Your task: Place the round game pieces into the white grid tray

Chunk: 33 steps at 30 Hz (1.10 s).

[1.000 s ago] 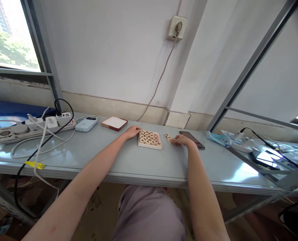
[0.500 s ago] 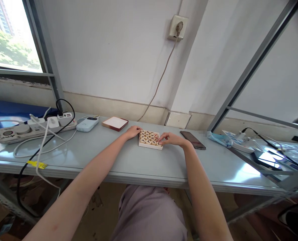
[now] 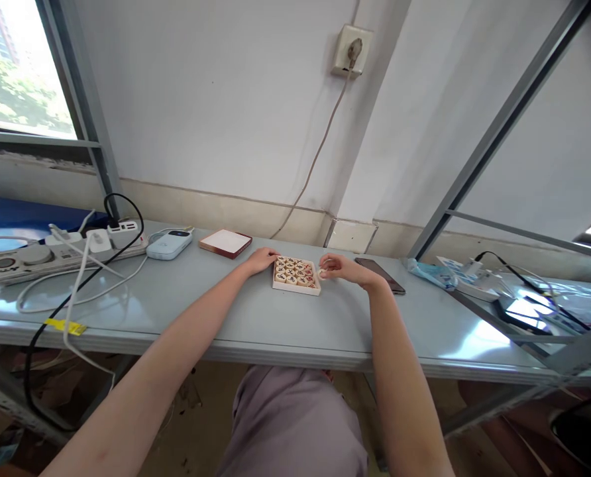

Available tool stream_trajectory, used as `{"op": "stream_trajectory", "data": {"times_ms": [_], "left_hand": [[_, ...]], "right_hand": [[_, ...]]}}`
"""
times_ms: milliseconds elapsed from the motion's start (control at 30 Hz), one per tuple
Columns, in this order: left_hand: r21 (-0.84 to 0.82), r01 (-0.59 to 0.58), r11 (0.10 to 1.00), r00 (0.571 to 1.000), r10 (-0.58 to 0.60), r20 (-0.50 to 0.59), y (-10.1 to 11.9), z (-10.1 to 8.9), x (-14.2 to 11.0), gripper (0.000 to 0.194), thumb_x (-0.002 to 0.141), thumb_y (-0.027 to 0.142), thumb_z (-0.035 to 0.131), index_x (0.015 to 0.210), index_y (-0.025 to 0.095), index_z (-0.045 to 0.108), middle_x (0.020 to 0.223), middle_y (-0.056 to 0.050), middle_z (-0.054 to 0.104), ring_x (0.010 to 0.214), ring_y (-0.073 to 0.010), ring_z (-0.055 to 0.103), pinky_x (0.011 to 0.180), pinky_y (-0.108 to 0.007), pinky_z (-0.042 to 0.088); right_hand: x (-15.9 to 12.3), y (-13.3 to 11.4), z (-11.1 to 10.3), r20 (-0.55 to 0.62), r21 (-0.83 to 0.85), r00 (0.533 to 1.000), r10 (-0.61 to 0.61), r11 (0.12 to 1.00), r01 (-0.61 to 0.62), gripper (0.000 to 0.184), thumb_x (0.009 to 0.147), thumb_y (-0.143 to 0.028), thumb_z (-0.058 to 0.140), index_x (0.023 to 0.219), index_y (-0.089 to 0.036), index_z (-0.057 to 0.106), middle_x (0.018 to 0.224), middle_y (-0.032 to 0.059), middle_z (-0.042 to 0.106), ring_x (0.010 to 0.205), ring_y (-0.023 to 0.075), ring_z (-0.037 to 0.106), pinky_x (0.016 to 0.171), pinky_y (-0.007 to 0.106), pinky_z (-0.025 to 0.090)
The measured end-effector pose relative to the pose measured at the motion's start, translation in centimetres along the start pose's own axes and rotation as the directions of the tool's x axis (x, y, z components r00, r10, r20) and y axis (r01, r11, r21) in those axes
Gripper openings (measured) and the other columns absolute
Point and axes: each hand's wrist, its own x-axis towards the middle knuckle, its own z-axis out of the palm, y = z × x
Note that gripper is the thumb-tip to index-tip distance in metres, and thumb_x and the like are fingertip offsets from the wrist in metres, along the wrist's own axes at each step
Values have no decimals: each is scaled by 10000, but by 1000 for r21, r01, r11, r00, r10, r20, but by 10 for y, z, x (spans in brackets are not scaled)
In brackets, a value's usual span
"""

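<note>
A shallow white box (image 3: 295, 289) on the table holds rows of round Chinese chess pieces (image 3: 291, 271), marked in black and red. At the box's far left corner, my left hand (image 3: 262, 260) rests with its fingers bent against the edge, gripping it. My right hand (image 3: 342, 268) is just off the box's right side, thumb and fingers pinched on one pale chess piece (image 3: 322, 273). The fingers partly cover that piece, and its marking cannot be read. A red-marked piece shows in the box's near right corner.
Left of the box lies a red-edged box lid (image 3: 226, 242), then a light blue power bank (image 3: 170, 244) and a power strip (image 3: 67, 253) with tangled cables. A dark phone (image 3: 381, 275) lies behind my right hand. A metal post (image 3: 494, 132) slants up on the right.
My right hand has lifted a black-marked chess piece from the box's near right corner and moved slightly right. A red-marked piece now shows there. My left hand stays at the box.
</note>
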Motion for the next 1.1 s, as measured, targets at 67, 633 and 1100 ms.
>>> {"op": "stream_trajectory", "data": {"times_ms": [67,633,1100], "left_hand": [[4,2,1000,1000,-2,1,-1,0,1,364,815,267,409,1063,135,640,1161,-61,619,1068,-182,550,939,-245,376],[15,13,1000,1000,-13,-13,0,1,2,354,821,256,423,1070,131,641,1144,-64,629,1053,-177,560,912,-216,387],[-3,5,1000,1000,-5,-29,-2,2,0,346,819,267,419,1051,144,643,1149,-61,626,1051,-175,558,916,-231,388]], "right_hand": [[-6,6,-8,-93,-3,984,151,988,-152,392,628,-512,662,869,-229,537,814,10,599,759,150,513,657,279,376],[34,50,13,-601,-455,789,129,756,-470,499,851,-449,432,1292,-215,412,1385,105,377,1284,270,284,996,461,278],[50,98,7,-553,-516,809,200,680,-521,543,838,-39,229,1367,-90,340,1459,149,229,1358,253,125,1058,465,203]]}}
